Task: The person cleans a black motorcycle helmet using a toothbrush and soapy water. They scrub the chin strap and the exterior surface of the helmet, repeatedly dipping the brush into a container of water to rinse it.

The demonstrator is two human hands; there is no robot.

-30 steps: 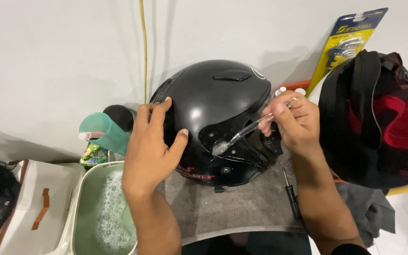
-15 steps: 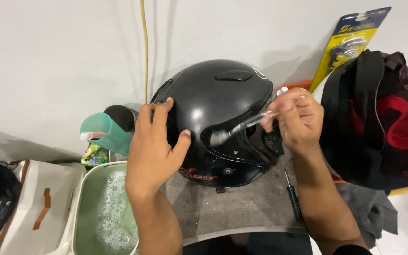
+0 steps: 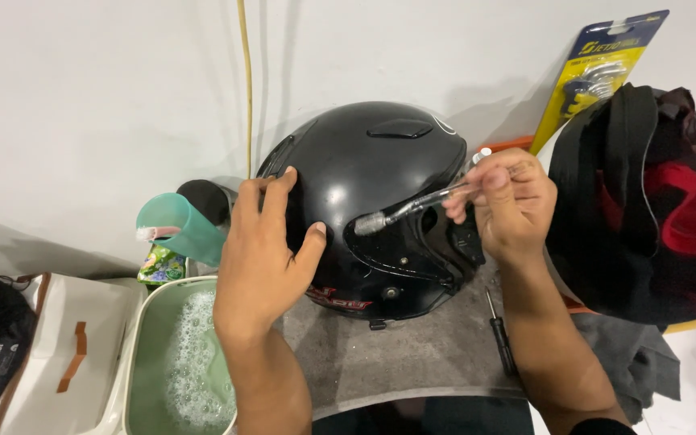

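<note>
Head view, looking down: my left hand [image 3: 263, 246] lies flat and open on the left flank of a glossy black helmet [image 3: 372, 173], fingers spread, thumb pressed against the smooth shell. My right hand [image 3: 509, 201] is closed around the clear handle of a toothbrush [image 3: 408, 209], whose bristle head touches the shell just above the visor hinge. The helmet is round and hard, with a small raised vent on its crown, and it sits on a grey, slightly rough mat [image 3: 412, 354] in front of a plain white wall [image 3: 98, 97].

Against the wall at upper right leans a tall yellow-and-blue blister card [image 3: 598, 68] holding metal keys. Below it bulges a soft black and red padded liner [image 3: 670, 217], just beside my right wrist. A thin black screwdriver [image 3: 499, 338] lies on the mat by my forearm.

To the left, a pale green basin [image 3: 151, 354] holds foamy water, its rim close under my left forearm. A teal plastic cup [image 3: 179, 229] stands behind it, near the helmet. A thin yellow cord [image 3: 245, 72] hangs down the wall. Things crowd both sides; the mat's front strip lies bare.
</note>
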